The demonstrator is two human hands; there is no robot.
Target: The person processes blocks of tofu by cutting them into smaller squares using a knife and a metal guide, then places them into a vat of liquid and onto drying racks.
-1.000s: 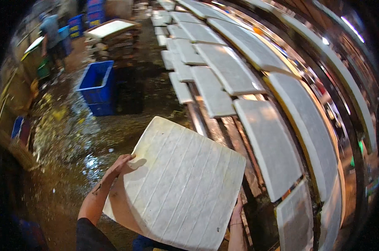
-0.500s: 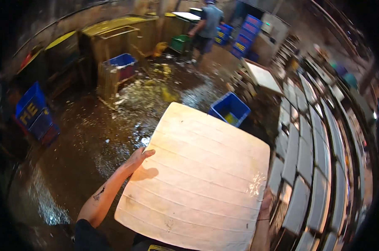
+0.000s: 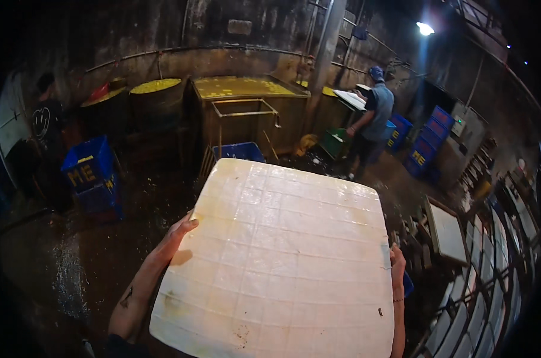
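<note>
Scene dim overall. 1 ceiling lamp (image 3: 425, 28) at upper right gives hard glare. Pale slab (image 3: 282, 262) is the brightest surface, sharp and evenly lit. Wet floor (image 3: 73, 262) shows faint reflections. Corners are black, and straight lines bend at the rim.

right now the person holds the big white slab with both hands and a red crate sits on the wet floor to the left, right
Not quite. In the head view the crate at left is blue, not red. Both hands, left and right, do hold the white slab, and the floor is wet.

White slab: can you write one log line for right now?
left hand: grips slab's left edge | right hand: grips right edge | white slab: held flat
</note>
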